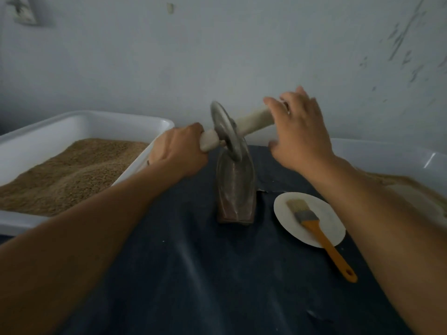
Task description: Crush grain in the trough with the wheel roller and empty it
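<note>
- The wheel stands tilted in the far end of the trough, which sits on the dark tabletop between two white tubs. With the axle sloping up to the right, the disc could likely ride up the trough wall and jump out.
- The left hand has a closed grip on the left handle; the right hand lies open over the right handle, fingers loose. Uneven pressure could twist the narrow trough over.
- A tipped trough would spill near the plate and brush.
- The grain tub sits close by the left wrist, so a wide stroke may knock it.
</note>
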